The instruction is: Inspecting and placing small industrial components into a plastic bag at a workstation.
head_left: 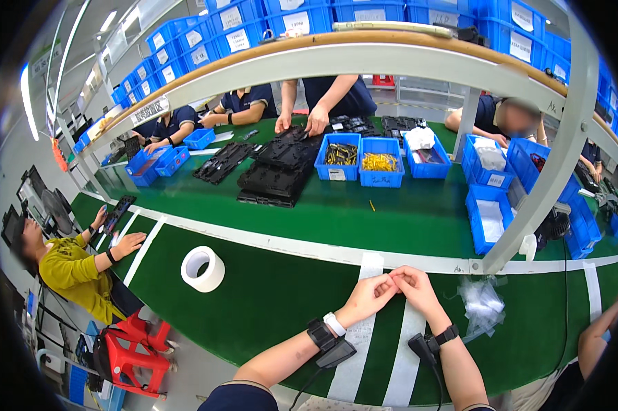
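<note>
My left hand [368,297] and my right hand [414,286] meet at the fingertips over the green table, both pinched closed. Whatever lies between the fingertips is too small or hidden to make out. Beneath them, pale strips [399,356] run across the green surface toward me. To the right of my right hand is a crumpled heap of clear plastic film [481,303]. A roll of white tape [202,268] rests on its side, off to the left of my left hand.
A white metal post [545,157] and shelf beam rise beyond my hands. Across the table stand black tray stacks [271,179] and blue bins [381,179], some with yellow and dark small parts. Several people work around the table. A red stool [132,353] stands at lower left.
</note>
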The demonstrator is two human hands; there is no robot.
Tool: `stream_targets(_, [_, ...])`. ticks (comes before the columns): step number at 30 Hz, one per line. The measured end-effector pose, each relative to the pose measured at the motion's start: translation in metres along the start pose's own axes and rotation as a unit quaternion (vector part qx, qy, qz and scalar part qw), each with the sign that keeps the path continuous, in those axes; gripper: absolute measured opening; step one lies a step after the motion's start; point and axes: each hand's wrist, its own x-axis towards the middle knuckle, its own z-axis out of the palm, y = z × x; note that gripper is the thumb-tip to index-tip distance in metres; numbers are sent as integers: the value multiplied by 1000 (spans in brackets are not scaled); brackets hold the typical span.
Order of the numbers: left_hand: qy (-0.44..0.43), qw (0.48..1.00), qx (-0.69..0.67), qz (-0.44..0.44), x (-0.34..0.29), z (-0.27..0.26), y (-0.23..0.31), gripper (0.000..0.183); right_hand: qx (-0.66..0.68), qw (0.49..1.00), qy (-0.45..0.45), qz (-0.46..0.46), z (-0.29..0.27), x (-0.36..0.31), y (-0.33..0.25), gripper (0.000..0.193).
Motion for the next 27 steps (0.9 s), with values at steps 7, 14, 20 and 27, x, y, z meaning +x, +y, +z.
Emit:
stream_targets(7, [-5,1000,1,19,-2,1,-3,6,9,1000,6,2,0,-1,5,12])
stream_targets(14, [-10,999,-26,20,-3,3,-9,8,-2,1000,-2,4,0,-3,2,13])
stream_targets(20, [-10,998,-53,32,1,3,-11,9,-19,1000,5,-14,1,-1,0,11])
stream_targets(27, [-18,995,-88,38,3,0,-8,11,-39,999,12,-15,-1,2,5,10])
